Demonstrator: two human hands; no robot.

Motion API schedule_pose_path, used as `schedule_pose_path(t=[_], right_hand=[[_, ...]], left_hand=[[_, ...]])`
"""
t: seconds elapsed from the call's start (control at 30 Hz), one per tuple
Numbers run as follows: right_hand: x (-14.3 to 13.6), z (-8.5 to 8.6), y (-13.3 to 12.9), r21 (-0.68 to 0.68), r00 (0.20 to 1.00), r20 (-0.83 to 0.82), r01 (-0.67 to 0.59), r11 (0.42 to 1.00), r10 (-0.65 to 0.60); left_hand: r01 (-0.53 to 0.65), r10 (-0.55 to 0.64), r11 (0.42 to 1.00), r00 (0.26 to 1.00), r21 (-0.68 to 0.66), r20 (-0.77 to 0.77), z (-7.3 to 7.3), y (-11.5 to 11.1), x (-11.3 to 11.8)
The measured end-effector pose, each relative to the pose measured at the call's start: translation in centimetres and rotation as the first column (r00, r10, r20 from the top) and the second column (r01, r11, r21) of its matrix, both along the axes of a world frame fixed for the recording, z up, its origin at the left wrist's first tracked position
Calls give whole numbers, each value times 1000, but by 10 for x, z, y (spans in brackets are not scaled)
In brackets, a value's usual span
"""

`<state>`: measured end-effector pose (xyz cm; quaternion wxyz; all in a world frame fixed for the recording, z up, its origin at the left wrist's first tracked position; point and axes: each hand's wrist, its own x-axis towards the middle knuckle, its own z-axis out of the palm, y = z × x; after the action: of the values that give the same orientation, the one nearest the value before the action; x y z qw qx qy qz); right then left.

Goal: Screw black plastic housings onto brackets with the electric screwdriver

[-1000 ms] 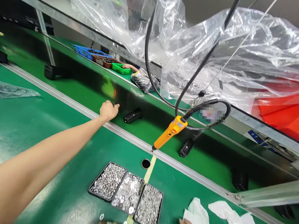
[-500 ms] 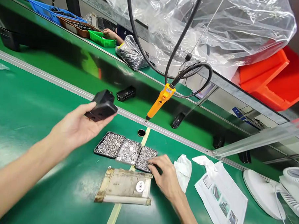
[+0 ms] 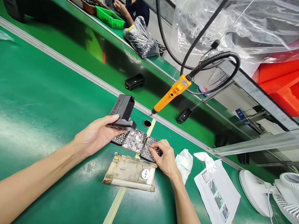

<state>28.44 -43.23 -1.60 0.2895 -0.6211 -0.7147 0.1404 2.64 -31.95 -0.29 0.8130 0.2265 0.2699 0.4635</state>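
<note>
My left hand [image 3: 95, 134] is closed on a black plastic housing [image 3: 122, 107] with BOSCH lettering, held tilted above the left tray [image 3: 116, 143] and partly covering it. My right hand [image 3: 166, 157] reaches into the right tray [image 3: 146, 159] of small metal parts, thumb and forefinger pinched together. Whatever is between those fingertips is too small to make out. Between these two trays lies a middle tray [image 3: 128, 149] of flat, shiny metal pieces. Nearer to me is a stained, taped flat pad [image 3: 127, 172] with a white disc [image 3: 145, 174] on it.
A yellow electric screwdriver [image 3: 171, 95] hangs by its cable over a small round black-centred piece [image 3: 147, 123]. On the right are a white cloth [image 3: 184, 163], a printed sheet [image 3: 216, 197] and a white fan [image 3: 256, 191]. Another person's hand [image 3: 120, 7] is beyond the green bin [image 3: 110, 17].
My left hand has brought the housing right and turned it, so its lettering shows. My right hand stays at the right tray, its fingertips now in among the parts. The view has shifted.
</note>
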Motion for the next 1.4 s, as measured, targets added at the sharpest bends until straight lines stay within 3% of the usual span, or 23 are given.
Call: schedule_pose_path(t=[0.13, 0.27, 0.43, 0.53, 0.8, 1.4], right_hand=[[-5, 14, -16, 33, 995, -100, 26, 999, -22], [-20, 27, -52, 61, 979, -201, -31, 998, 42], [-28, 19, -81, 182, 981, -84, -157, 971, 174], [-24, 16, -83, 152, 981, -10, -190, 970, 193], [-29, 24, -81, 40, 980, -163, -108, 993, 113], [-39, 31, -81, 16, 999, 13, -30, 999, 30]], left_hand=[[28, -27, 999, 999, 28, -27, 1, -1, -3], [37, -36, 999, 999, 37, -34, 4, 0, -4], [18, -18, 1000, 999, 11, -47, 8, -2, -3], [35, -34, 999, 998, 11, -55, 8, -2, -3], [39, -36, 998, 996, 42, -87, 6, -3, -4], [158, -134, 975, 979, 155, -153, 10, -10, -6]])
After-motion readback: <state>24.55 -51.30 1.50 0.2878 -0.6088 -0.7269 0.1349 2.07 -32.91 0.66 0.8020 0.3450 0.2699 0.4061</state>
